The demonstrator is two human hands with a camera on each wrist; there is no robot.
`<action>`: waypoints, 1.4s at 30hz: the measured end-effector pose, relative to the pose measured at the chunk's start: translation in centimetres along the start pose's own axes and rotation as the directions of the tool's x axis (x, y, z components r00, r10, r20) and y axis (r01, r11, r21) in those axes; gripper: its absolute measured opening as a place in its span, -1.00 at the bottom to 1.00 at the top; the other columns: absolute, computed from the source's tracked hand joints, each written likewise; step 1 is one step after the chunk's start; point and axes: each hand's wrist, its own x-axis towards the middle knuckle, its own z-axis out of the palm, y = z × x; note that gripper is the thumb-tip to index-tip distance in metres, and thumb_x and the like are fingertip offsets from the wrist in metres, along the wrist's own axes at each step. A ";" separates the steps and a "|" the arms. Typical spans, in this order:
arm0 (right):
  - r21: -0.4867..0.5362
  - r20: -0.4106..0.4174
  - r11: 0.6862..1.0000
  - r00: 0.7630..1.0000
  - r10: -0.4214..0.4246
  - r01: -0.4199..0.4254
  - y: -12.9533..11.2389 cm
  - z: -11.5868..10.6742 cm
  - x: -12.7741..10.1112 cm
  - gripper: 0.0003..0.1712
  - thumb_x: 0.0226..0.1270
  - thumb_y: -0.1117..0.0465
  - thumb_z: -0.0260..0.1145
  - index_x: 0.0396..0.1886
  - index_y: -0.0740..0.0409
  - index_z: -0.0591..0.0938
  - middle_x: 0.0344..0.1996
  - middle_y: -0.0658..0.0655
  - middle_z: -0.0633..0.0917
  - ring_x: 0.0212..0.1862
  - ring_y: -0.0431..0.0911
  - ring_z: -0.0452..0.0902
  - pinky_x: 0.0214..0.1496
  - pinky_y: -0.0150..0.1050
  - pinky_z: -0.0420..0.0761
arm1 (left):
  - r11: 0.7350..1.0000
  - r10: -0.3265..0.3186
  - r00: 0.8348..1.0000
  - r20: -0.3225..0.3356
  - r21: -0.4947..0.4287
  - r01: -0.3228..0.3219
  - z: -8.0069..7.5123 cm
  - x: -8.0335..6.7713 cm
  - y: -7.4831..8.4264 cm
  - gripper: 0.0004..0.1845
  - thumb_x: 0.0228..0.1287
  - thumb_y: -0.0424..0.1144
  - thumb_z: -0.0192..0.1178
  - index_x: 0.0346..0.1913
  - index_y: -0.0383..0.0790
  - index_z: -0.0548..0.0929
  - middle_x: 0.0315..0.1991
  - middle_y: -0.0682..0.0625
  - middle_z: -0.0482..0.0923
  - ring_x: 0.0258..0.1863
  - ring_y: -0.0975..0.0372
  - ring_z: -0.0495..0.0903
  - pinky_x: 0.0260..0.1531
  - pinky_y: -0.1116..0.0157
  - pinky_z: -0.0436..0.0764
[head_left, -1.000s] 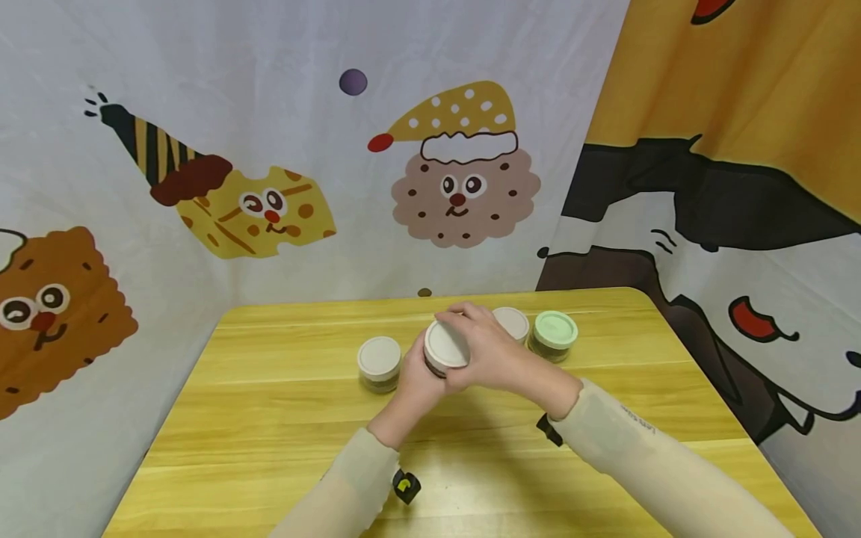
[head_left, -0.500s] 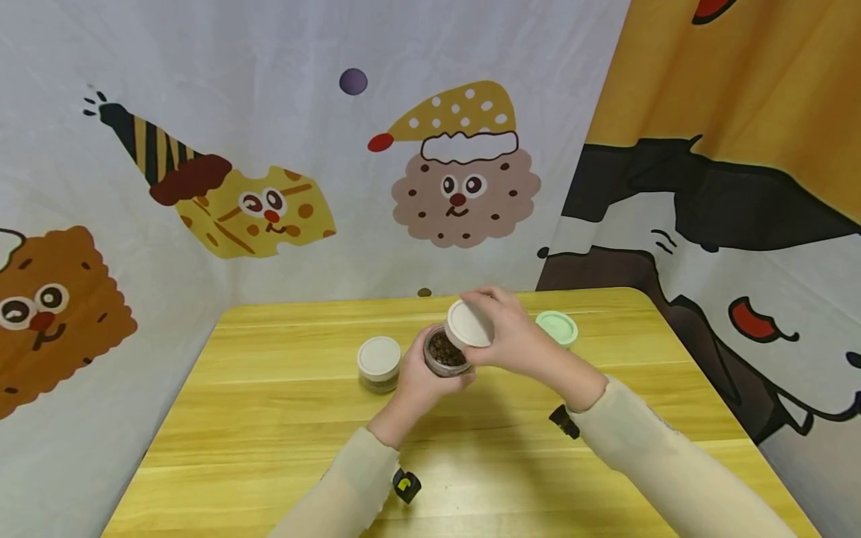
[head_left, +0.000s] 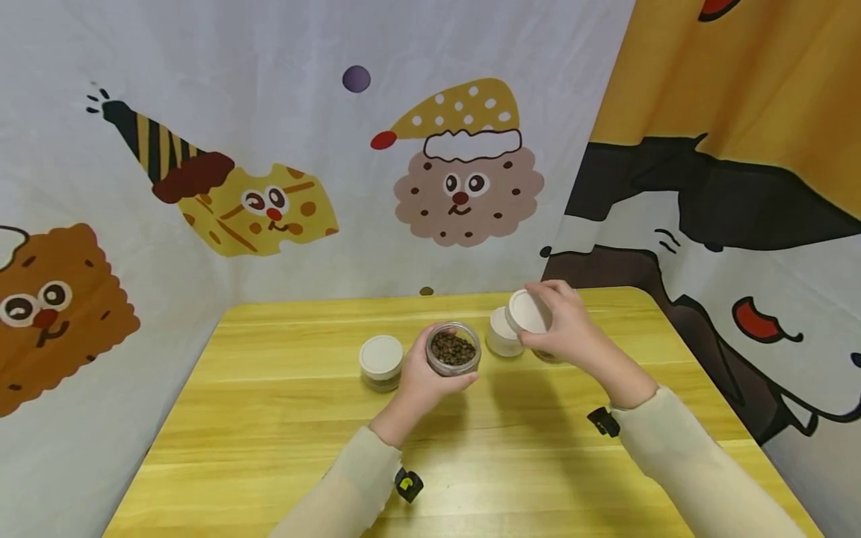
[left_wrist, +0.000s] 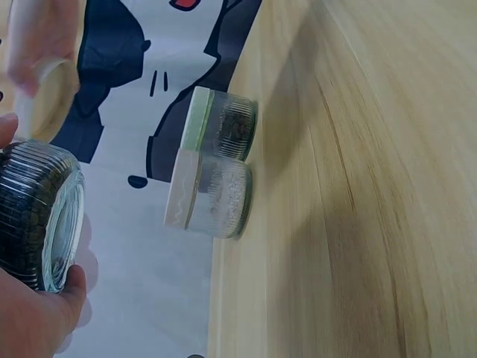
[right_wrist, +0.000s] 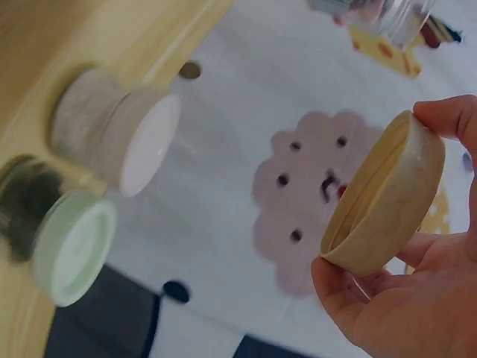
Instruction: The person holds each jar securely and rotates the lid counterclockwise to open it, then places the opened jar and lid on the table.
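Observation:
My left hand (head_left: 422,382) grips an uncapped glass jar (head_left: 454,368) above the table. Brown beans, resembling coffee beans, partly fill it. In the left wrist view its ribbed side and clear base show. To the right, my right hand (head_left: 570,329) pinches a cream screw lid (head_left: 528,311) by its rim, apart from the jar. The right wrist view shows the lid tilted, its threaded inside visible. Behind that hand stand a white-lidded jar (head_left: 503,336) with pale contents and a green-lidded jar (left_wrist: 220,124) with dark contents, mostly hidden in the head view.
Another white-lidded jar (head_left: 381,360) stands upright on the table, just left of my left hand. The wooden table (head_left: 282,441) ends at the back against a curtain (head_left: 289,97) printed with cartoon figures.
The lid has come off the jar in my left hand. My right hand has carried it to the right, uncovering the beans. The left hand has stayed nearly in place.

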 end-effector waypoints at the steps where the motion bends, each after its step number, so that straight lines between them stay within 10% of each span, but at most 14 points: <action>1: -0.001 0.001 1.000 1.000 0.016 -0.016 0.5 -0.1 -0.1 -0.15 -0.04 0.16 0.44 0.31 0.24 0.36 0.21 0.33 0.32 0.20 0.26 0.18 0.04 0.25 0.47 | 1.000 -0.004 1.000 -0.001 0.003 0.004 0.0 0.0 0.0 -0.13 -0.30 -0.11 0.59 0.21 0.17 0.40 0.15 0.08 0.44 0.15 0.15 0.43 0.13 0.04 0.48; 23: -0.081 -0.147 0.922 0.919 0.365 -0.379 10.0 -0.4 -2.7 -0.04 -0.03 0.08 0.42 0.30 0.48 0.24 0.19 0.59 0.22 0.14 0.45 0.08 -0.09 0.29 0.39 | 1.000 -0.009 1.000 0.017 -0.023 0.010 0.2 0.1 0.2 -0.14 -0.30 -0.10 0.59 0.19 0.21 0.40 0.14 0.11 0.44 0.16 0.17 0.42 0.15 0.04 0.46; 42: -0.191 0.051 0.861 0.871 0.488 -0.472 17.3 3.2 -2.7 -0.05 0.06 -0.01 0.31 0.20 0.64 0.20 0.00 0.65 0.21 -0.06 0.44 0.10 -0.14 0.22 0.35 | 0.999 -0.027 1.000 0.010 -0.019 0.027 0.2 0.0 0.0 -0.08 -0.32 -0.07 0.60 0.23 0.18 0.38 0.16 0.08 0.43 0.16 0.14 0.42 0.13 0.03 0.47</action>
